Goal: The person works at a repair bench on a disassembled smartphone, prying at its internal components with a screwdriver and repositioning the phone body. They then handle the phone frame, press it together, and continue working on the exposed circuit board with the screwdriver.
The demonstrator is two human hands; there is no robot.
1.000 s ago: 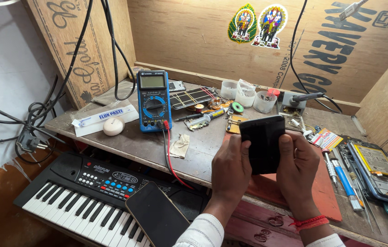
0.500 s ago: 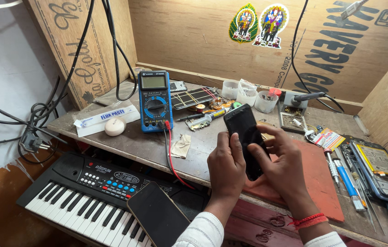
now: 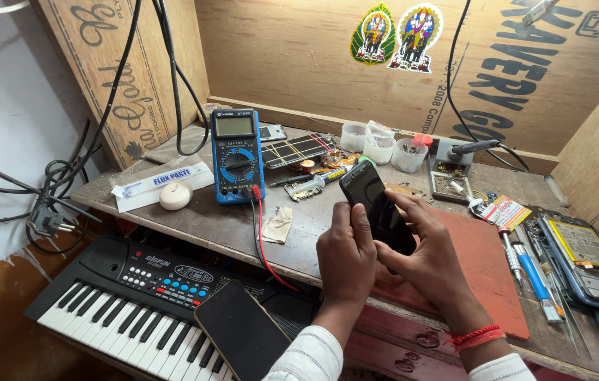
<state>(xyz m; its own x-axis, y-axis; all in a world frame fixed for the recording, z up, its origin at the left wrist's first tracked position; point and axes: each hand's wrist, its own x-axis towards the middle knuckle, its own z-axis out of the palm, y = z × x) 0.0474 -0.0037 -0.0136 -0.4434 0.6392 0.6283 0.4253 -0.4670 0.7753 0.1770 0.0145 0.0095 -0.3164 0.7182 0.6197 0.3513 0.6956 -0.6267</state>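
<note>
Here we are holding a black phone (image 3: pixel 377 208) above the front of the desk (image 3: pixel 201 222), over a red mat (image 3: pixel 486 264). Our left hand (image 3: pixel 345 257) is wrapping its fingers around the lower left edge with the thumb lying up along that side, while our right hand (image 3: pixel 430 247) is cupping the lower right edge and back, its thumb pressing on the dark glass. We are judging the handling as mid-way: the phone is looking closed and whole, its screen dark, and no tool is touching it. Its long axis is running from near us, low right, up and away to the left, the top end pointing toward the blue multimeter (image 3: pixel 236 155) and small plastic cups (image 3: pixel 380 144). Another dark phone (image 3: pixel 243 331) is lying on the keyboard (image 3: pixel 123 303) below.
</note>
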